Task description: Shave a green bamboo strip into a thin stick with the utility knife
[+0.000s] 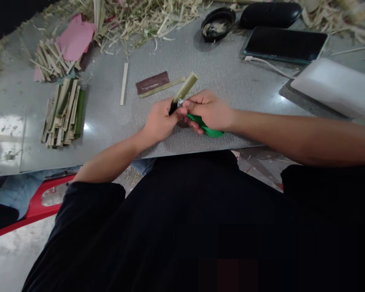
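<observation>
Near the table's front edge, my left hand (161, 121) is closed around a short strip of split bamboo (187, 86), which slants up and away to the right. My right hand (211, 111) grips a green-handled knife (211, 132); a bit of its metal shows against the bamboo, while the rest of the blade is hidden by my fingers. Both thumbs meet close to that spot. Just beyond my hands lie a thin bamboo sliver (162, 87) and a dark brown card (149, 83). A pale flat strip (124, 84) rests farther left.
At left sits a stack of bamboo pieces (62, 115), with thin slivers (48, 61) and pink paper (76, 38) behind. Shavings (146, 16) cover the back. A black dish (218, 24), black case (270, 15), phone (286, 44) and white cabled device (337, 85) occupy the right.
</observation>
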Motion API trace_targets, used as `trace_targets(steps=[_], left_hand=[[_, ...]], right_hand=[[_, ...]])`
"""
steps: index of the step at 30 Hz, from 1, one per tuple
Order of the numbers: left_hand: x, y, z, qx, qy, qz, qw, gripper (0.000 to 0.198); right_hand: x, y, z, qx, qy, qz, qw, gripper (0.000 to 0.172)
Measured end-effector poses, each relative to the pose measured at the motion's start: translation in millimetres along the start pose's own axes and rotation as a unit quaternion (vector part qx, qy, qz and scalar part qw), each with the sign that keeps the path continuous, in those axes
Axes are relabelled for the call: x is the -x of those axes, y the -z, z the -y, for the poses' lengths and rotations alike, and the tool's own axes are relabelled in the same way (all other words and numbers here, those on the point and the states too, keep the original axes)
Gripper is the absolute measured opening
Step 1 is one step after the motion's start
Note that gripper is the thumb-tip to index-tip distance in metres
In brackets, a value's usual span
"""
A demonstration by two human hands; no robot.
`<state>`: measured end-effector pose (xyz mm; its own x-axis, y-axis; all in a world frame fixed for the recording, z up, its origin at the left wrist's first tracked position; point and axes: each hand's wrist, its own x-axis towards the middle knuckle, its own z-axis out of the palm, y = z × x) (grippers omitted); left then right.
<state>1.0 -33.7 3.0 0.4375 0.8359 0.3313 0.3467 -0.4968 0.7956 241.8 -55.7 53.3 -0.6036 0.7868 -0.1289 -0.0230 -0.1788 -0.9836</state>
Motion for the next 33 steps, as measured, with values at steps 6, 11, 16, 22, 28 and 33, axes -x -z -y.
trace_targets(steps=[6,11,16,22,28,33], left_hand=[[-1.0,1.8,-3.6,-0.005,0.013,0.012,1.000,0.087],[-0.3,3.4,2.3,-0.022,-0.012,0.035,0.999,0.090],[-0.9,1.4,-3.1,-0.004,-0.013,0.032,0.999,0.089],[-2.2,-0.4,-7.3,0.022,0.019,0.018,0.999,0.090],[-1.8,1.8,-1.4,0.011,0.011,0.019,1.000,0.093],[0.0,1.5,-1.3,0.001,0.008,0.021,1.000,0.089]], right_hand=[[-0.8,-3.4,6.0,-0.008,-0.026,0.005,1.000,0.073],[-2.8,0.8,8.9,-0.010,-0.058,0.051,0.997,0.073],[-2.7,2.4,5.1,0.003,-0.048,0.039,0.998,0.072],[-0.9,-2.2,3.7,-0.005,0.006,-0.004,1.000,0.073],[-1.2,-2.1,8.8,-0.009,-0.044,0.047,0.998,0.074],[-3.5,1.9,2.4,0.001,-0.025,0.057,0.998,0.073]])
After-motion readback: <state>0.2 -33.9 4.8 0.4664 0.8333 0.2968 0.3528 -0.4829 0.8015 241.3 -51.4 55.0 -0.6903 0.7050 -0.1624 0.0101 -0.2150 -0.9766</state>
